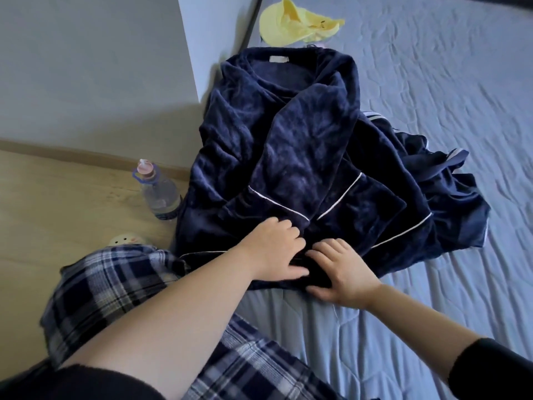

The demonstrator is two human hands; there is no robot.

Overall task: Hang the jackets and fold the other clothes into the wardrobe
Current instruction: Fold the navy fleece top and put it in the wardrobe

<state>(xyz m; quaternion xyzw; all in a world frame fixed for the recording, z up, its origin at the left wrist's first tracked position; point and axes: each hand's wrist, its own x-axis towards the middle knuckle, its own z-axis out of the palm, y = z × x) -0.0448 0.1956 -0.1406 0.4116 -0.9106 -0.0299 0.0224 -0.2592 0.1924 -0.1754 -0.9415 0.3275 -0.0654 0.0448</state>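
Head view: a navy fleece robe with white piping lies spread on a blue-grey bed; the left hand and right hand both grip its near hem, fingers curled into the fabric; a yellow cap lies beyond the collar; a water bottle stands on the floor.

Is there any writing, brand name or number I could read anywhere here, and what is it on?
None can be read.
Pale neck tag on the navy fleece robe: looks blank or too blurred.
Label band on the clear plastic bottle: too small and blurred.
Yellow cap: a small dark mark, unreadable.
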